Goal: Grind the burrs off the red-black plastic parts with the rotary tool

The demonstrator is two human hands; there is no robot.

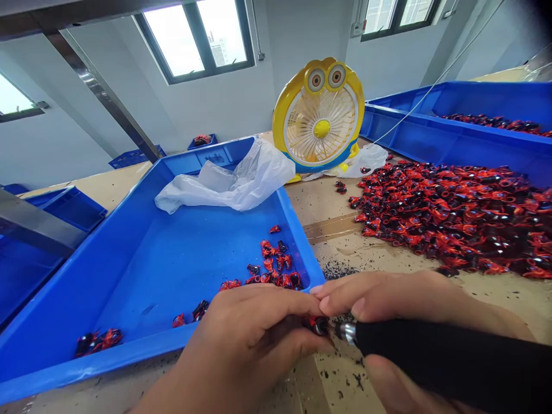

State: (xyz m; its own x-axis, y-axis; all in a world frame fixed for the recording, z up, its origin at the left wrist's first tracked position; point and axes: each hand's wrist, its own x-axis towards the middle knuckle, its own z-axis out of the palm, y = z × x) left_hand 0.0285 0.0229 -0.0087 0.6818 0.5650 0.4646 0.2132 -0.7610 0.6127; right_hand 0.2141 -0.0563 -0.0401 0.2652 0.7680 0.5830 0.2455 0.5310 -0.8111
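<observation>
My left hand (254, 333) is closed in a pinch around a small red-and-black plastic part (318, 325) over the front right corner of the blue tray. Most of that part is hidden by the fingers. In my right hand (401, 305) lies a thick black-handled tool (440, 356) with a silver metal collar. Its narrow tip meets the end of the part, and the exact kind of tip is too small to tell. My right fingertips touch the left hand near the part. Dark shavings (340, 270) lie scattered on the table around both hands.
The blue tray (172, 247) at left holds several red-and-black parts and a white plastic bag draped over its far rim. A yellow fan (321, 129) stands behind. To the right rises a large heap of parts (457, 213), with blue bins (474, 138) behind it.
</observation>
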